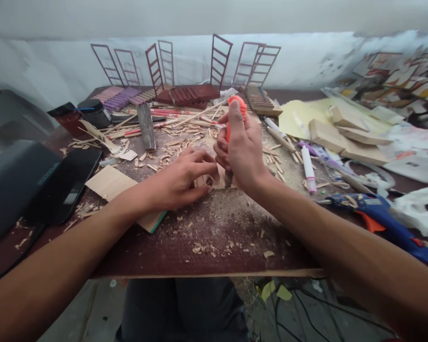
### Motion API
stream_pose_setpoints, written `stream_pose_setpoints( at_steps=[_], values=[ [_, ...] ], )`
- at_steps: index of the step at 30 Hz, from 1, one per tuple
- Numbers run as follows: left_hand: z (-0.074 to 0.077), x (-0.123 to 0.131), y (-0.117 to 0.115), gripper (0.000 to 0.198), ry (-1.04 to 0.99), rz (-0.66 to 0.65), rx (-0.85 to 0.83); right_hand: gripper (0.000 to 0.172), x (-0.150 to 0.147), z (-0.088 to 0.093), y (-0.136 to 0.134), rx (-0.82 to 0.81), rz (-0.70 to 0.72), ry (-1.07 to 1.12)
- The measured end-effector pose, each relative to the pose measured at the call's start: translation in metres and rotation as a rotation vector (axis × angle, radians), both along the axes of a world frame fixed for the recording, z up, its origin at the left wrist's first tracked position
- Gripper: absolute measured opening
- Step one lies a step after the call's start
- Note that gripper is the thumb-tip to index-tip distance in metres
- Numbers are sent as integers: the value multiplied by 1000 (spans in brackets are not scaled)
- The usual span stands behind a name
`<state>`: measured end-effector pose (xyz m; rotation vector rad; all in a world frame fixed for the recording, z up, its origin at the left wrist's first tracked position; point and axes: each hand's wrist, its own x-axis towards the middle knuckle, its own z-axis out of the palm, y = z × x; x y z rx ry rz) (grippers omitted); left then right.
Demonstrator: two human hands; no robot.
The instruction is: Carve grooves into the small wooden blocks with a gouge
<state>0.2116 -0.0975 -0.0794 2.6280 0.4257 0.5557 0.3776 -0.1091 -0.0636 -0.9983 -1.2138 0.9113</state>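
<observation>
My right hand (pixel 244 147) is wrapped round the upright orange handle of a chisel (pixel 237 105), thumb on top. Its dark blade (pixel 228 178) points down onto a small, thin piece of wood (pixel 219 183) lying flat on the table. My left hand (pixel 190 178) holds that piece from the left, with curved fingers and the thumb at its near edge; part of the wood is hidden under them. Beneath my left forearm lies a flat wooden board (pixel 110 183) with a green edge (pixel 159 222).
Shavings and thin sticks litter the dark red table (pixel 207 259). Small ladder-like frames (pixel 221 59) stand at the back. A blue glue gun (pixel 381 213), white marker (pixel 308 168) and wood blocks (pixel 328 135) lie right; a phone (pixel 66 185) and dark jar (pixel 94 111) are left.
</observation>
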Motion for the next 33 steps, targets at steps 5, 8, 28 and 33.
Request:
stream_pose_setpoints(
  at_steps=[5, 8, 28, 33],
  values=[
    [0, 2, 1, 16, -46, -3, -54, 54, 4, 12, 0, 30, -72, 141],
    [2, 4, 1, 17, -59, 3, -34, 46, 8, 18, 1, 103, -92, 76],
    [7, -9, -4, 43, 68, 237, 51, 48, 89, 22, 2, -177, -275, -1335],
    [15, -10, -8, 51, 136, 248, 50, 53, 106, 16, 9, -252, -292, -1400]
  ],
)
